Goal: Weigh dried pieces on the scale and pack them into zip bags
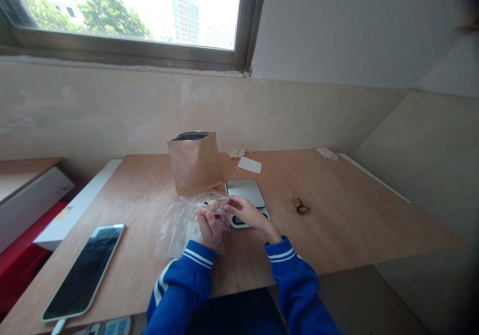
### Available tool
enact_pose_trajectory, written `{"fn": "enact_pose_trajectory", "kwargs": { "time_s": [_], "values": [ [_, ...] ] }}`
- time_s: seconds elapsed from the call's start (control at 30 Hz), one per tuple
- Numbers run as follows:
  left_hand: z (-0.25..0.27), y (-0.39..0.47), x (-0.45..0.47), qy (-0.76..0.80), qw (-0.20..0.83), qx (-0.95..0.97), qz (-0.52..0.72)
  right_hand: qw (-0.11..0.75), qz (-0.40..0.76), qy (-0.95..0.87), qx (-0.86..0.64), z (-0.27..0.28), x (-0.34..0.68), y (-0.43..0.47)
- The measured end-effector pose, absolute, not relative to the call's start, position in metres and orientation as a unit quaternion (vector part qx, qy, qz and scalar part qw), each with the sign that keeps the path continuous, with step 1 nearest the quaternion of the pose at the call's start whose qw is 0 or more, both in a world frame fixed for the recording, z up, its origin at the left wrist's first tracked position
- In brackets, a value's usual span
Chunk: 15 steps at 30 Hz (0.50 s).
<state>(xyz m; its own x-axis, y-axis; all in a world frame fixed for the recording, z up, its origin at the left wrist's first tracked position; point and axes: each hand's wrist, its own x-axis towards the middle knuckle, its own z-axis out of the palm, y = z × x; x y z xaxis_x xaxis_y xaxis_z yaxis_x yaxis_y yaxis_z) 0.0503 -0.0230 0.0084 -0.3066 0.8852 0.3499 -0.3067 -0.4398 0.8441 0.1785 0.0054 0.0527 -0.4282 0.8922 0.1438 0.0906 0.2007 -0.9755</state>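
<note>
A clear zip bag with a red seal line is between my two hands, with small pale pieces showing inside it. My left hand is closed on the bag's near side. On the right, my right hand pinches the bag's edge with fingers and thumb. More clear plastic bags lie flat on the table under and left of my left hand. Just behind my right hand sits a kitchen scale with a silver plate; that hand covers part of its display.
An open brown paper pouch stands behind the bags. A phone with a cable lies at left. Farther back are a white card and crumpled tissue. A small brown dried piece rests right of the scale.
</note>
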Motion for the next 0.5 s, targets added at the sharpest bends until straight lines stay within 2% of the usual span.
{"fn": "enact_pose_trajectory", "kwargs": {
  "time_s": [0.3,0.4,0.5],
  "values": [
    [0.01,-0.024,0.053,0.253,0.336,0.449,0.789,0.592,0.395,-0.571,-0.409,0.067,0.163,-0.003],
    [0.009,-0.02,0.046,0.275,0.212,0.49,0.799,0.671,0.317,-0.503,-0.443,0.079,0.168,-0.007],
    [0.012,-0.015,0.038,0.398,0.06,0.468,0.787,0.709,0.262,-0.463,-0.462,0.087,0.175,-0.01]
  ]
}}
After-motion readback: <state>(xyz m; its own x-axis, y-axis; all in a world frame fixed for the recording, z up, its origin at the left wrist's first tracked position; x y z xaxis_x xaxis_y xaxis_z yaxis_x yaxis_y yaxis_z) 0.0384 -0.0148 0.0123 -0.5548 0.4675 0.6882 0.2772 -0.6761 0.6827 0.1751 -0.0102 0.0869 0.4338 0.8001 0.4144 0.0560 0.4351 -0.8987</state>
